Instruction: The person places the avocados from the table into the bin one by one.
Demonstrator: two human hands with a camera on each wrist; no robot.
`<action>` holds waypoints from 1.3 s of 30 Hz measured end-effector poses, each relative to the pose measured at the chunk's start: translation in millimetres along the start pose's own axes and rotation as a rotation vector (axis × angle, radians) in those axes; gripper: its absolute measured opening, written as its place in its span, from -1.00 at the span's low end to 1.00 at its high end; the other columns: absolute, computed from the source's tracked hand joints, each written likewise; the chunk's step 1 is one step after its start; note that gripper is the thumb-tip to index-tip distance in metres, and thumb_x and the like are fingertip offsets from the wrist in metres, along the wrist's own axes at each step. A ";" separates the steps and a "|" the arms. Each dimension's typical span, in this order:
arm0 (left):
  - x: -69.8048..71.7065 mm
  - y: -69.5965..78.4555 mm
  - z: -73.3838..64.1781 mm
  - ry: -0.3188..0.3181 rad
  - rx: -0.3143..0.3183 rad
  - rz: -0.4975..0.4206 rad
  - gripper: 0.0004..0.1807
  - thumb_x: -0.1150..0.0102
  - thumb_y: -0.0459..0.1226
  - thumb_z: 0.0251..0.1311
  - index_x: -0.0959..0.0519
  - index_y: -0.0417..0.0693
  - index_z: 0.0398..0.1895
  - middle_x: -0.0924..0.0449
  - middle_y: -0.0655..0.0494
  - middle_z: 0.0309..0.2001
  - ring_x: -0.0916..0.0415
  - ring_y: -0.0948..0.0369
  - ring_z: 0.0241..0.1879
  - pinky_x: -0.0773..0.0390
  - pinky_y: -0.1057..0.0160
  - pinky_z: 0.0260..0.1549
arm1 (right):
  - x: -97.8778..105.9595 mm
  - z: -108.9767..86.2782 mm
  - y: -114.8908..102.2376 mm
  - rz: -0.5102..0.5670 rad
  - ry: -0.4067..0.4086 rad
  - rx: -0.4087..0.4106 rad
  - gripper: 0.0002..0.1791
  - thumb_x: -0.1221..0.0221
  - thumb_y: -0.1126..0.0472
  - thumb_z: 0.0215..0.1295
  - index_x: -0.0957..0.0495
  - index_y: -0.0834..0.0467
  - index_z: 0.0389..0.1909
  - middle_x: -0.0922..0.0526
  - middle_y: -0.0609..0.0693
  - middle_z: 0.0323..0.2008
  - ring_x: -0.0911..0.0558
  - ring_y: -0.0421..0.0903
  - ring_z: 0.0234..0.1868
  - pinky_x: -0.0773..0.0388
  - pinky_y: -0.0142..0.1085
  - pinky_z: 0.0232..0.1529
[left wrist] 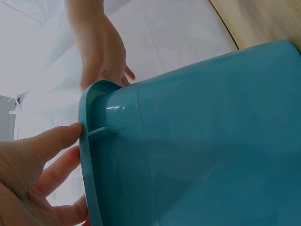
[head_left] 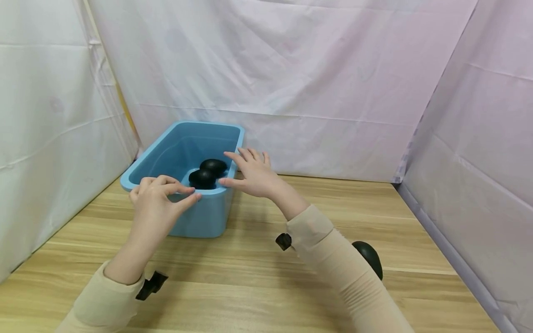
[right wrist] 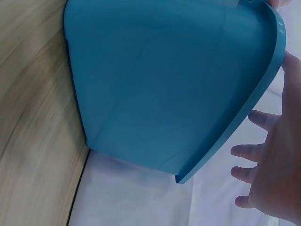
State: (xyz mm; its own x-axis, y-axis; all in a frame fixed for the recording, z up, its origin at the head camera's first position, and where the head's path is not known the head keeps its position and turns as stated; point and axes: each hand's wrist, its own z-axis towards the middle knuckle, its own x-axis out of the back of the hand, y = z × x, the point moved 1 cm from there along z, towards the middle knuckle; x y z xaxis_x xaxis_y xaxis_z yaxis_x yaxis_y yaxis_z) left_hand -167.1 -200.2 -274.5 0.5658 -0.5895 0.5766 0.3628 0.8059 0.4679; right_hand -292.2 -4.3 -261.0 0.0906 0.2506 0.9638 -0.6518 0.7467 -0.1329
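Note:
A blue plastic tub stands on the wooden table, with two smooth black egg-shaped objects lying against each other at its near end. My left hand is at the near rim, thumb and fingertips right at the edge, fingers loosely bent. In the left wrist view its thumb meets the rim from above. Over the right side of the tub, my right hand has its fingers spread and holds nothing. The right wrist view shows those fingers beside the rim, outstretched.
Another dark egg-shaped object lies on the table at the right, partly hidden by my right sleeve. White cloth walls enclose the table at the back and both sides; the tub sits close to the back one.

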 end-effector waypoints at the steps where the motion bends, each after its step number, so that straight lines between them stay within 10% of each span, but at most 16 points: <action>1: 0.1 0.1 -0.1 -0.001 0.001 0.000 -0.77 -0.42 -0.17 -0.18 -0.70 -0.12 -0.45 -0.50 0.01 -0.34 -0.22 -0.05 -0.17 0.06 -0.27 -0.11 | 0.9 -1.2 0.0 -0.004 -0.001 0.002 -0.09 0.27 -0.57 -0.03 0.10 -0.27 0.36 0.06 -0.08 0.35 0.14 -0.02 0.35 0.34 0.12 0.20; 39: 0.5 1.0 -1.4 -0.011 0.025 -0.003 -0.76 -0.42 -0.15 -0.18 -0.70 -0.09 -0.44 -0.50 0.04 -0.34 -0.21 -0.02 -0.16 0.07 -0.24 -0.09 | 12.0 -52.6 10.1 -0.094 0.034 0.114 -0.02 0.27 -0.59 -0.07 0.14 -0.22 0.38 0.13 0.01 0.37 0.19 0.08 0.35 0.33 0.16 0.18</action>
State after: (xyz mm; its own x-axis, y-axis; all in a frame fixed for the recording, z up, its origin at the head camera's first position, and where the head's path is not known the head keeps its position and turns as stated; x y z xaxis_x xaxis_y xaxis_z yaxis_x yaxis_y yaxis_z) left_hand -165.5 -199.7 -274.7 0.5562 -0.5927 0.5825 0.3462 0.8025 0.4860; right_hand -258.1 38.7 -262.9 0.1794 0.2053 0.9621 -0.7203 0.6935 -0.0137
